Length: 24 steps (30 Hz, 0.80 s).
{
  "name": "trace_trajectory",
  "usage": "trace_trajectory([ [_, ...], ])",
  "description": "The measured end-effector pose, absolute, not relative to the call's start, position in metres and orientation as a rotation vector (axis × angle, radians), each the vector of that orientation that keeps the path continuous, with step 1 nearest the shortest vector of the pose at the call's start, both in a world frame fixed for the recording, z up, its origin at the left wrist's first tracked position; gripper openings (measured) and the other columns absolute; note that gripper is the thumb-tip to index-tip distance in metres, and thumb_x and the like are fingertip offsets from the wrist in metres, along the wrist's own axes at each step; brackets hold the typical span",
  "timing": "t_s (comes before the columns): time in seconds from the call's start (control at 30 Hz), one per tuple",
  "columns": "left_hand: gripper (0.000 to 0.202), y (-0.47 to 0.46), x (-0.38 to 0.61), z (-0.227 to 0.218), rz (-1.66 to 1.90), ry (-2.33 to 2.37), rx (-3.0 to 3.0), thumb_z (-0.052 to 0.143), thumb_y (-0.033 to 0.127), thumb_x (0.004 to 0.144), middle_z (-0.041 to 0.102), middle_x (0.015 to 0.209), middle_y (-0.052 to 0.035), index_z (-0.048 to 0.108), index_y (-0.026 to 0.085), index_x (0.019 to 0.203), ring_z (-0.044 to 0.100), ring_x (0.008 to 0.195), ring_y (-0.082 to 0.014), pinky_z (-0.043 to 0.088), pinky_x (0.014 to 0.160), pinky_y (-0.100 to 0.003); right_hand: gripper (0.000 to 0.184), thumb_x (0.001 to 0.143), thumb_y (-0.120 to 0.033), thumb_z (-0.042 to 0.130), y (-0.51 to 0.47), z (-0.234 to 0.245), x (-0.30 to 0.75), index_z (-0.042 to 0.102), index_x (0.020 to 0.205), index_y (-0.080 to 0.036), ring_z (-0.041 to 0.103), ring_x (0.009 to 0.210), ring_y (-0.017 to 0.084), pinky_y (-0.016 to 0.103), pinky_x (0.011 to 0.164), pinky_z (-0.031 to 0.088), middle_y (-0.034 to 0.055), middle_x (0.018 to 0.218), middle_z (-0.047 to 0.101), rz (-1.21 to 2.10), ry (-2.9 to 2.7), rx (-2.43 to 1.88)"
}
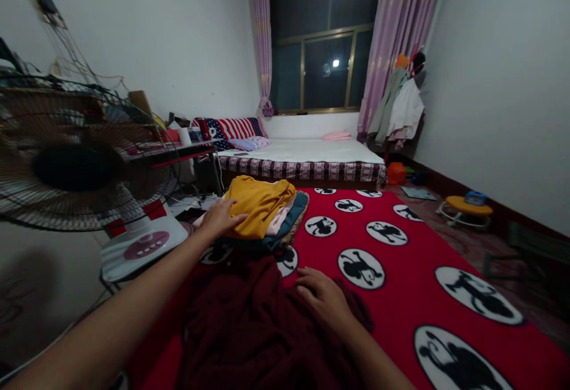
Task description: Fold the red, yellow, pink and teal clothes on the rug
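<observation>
My left hand (221, 218) reaches out to a pile of folded clothes and rests its spread fingers on the left side of the yellow garment (260, 203) on top. Under that lie a pale pink garment (281, 216), a dark teal one (294, 218) and a brown patterned one (303, 224). Closer to me a dark maroon garment (253, 325) lies crumpled on the red blanket (329, 313). My right hand (324, 295) is over its right side, fingers loosely extended and holding nothing I can see. Whether it presses on the cloth is unclear.
A large fan (73, 167) stands close on the left, beside a cluttered desk (191, 151). Beyond the blanket is a bed (307, 149) below a window. A yellow-topped stool (467, 205) and a dark folding chair (529, 247) are on the right.
</observation>
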<state>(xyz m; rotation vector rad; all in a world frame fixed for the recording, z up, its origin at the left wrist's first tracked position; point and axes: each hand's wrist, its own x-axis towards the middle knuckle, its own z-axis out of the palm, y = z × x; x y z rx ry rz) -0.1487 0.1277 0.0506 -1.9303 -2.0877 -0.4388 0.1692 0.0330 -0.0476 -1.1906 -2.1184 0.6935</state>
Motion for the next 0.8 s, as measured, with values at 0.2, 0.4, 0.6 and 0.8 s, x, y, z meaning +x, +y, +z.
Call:
trace_trajectory([
  [0.2, 0.029, 0.136, -0.125, 0.075, -0.586, -1.902, -1.967, 0.058, 0.040, 0.080, 0.066, 0.103, -0.0068, 0.060, 0.021, 0.102, 0.062, 0.097, -0.0248, 0.046, 0.078, -0.030, 0.027, 0.084, -0.030, 0.053, 0.033, -0.049, 0.169, 0.073, 0.099, -0.019, 0.054, 0.119, 0.021, 0.036, 0.104, 0.038, 0.0076, 0.123, 0.064, 0.717, -2.102, -1.190],
  [0.4, 0.029, 0.177, -0.120, 0.150, -1.114, -1.804, -1.658, 0.055, 0.033, 0.086, 0.059, 0.110, -0.0119, 0.056, 0.014, 0.107, 0.055, 0.104, -0.0245, 0.042, 0.090, -0.035, 0.026, 0.085, -0.028, 0.053, 0.033, -0.047, 0.170, 0.073, 0.099, -0.019, 0.055, 0.118, 0.021, 0.037, 0.104, 0.038, 0.0072, 0.119, 0.066, 0.734, -2.087, -1.164],
  [0.6, 0.066, 0.200, -0.110, 0.089, -0.892, -1.908, -1.931, 0.063, 0.056, 0.076, 0.045, 0.140, -0.0124, 0.049, 0.024, 0.132, 0.039, 0.127, -0.0388, 0.030, 0.102, -0.058, 0.025, 0.084, -0.027, 0.054, 0.034, -0.047, 0.170, 0.073, 0.098, -0.019, 0.054, 0.118, 0.022, 0.037, 0.103, 0.038, 0.0077, 0.117, 0.066, 0.767, -2.065, -1.174],
  [0.8, 0.096, 0.208, -0.110, 0.040, -0.195, -2.264, -2.120, 0.042, 0.080, 0.071, 0.019, 0.155, -0.0161, 0.024, 0.026, 0.148, 0.017, 0.138, -0.0475, 0.020, 0.102, -0.068, 0.024, 0.084, -0.027, 0.054, 0.035, -0.049, 0.171, 0.073, 0.097, -0.021, 0.055, 0.117, 0.023, 0.039, 0.103, 0.038, 0.0071, 0.118, 0.066, 0.769, -2.069, -1.157],
])
